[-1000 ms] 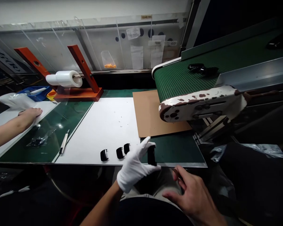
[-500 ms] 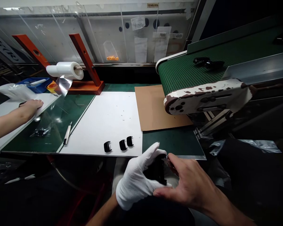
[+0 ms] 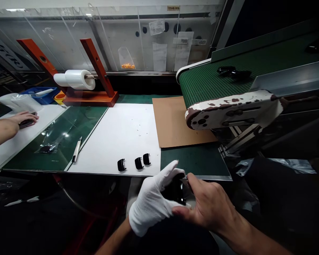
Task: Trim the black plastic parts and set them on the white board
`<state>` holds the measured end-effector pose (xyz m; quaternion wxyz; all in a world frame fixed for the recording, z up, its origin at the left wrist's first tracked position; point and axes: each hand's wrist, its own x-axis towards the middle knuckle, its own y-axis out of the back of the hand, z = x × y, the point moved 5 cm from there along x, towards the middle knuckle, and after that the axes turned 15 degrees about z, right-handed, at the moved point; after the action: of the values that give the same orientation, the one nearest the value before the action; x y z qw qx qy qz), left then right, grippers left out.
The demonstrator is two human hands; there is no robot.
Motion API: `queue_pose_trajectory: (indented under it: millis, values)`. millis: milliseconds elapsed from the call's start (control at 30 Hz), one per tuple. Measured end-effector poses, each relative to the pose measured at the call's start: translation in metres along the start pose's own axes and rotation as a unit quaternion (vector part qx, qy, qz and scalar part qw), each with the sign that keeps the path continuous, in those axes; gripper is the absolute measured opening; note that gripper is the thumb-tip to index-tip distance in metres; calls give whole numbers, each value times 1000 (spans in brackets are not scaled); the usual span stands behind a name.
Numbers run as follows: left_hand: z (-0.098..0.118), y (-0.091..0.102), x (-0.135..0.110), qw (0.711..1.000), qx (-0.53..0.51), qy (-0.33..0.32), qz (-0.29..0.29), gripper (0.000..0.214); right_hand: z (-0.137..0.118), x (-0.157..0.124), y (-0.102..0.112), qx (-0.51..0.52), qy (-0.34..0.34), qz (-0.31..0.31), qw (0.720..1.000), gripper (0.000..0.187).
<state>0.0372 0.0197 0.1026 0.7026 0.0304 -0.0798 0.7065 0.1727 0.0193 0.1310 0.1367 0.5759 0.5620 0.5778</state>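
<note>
Beyond the hands, three black parts [image 3: 139,163] lie in a row on a white sheet [image 3: 117,138]. The white-gloved left hand [image 3: 150,203] closes around a held black part [image 3: 177,190], its long axis roughly upright, while the bare right hand [image 3: 208,202] sits just right of it, fingertips pinching its upper end.

the bare right hand [image 3: 207,202] closes right in — fingertips [image 3: 190,179] now pinching at the edge of the black part [image 3: 177,191] in the white-gloved left hand [image 3: 149,203] — and over on the far side, a co-worker's hand [image 3: 22,119] has slid back along the white sheet [image 3: 42,124], onto a dark piece [image 3: 28,123].
</note>
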Motion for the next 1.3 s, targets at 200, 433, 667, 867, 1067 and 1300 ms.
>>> queue_pose_trajectory:
  millis: [200,433,667,867,1067,1300]
  values:
    - [-6,0,-3,999,-4,39,16,91,0,-1,-5,7,25,13,1000,79]
    - [-11,3,-7,998,19,47,25,89,0,-4,-9,9,37,26,999,82]
    - [-13,4,-8,998,30,49,30,88,0,-7,-12,10,51,37,998,83]
    - [-14,5,-8,997,25,65,43,88,0,-8,-14,24,49,39,998,84]
    - [-12,6,-8,996,33,70,53,87,-3,-7,-15,34,61,42,997,83]
    - [-16,8,-9,995,4,83,63,85,-4,-7,-16,36,77,55,995,83]
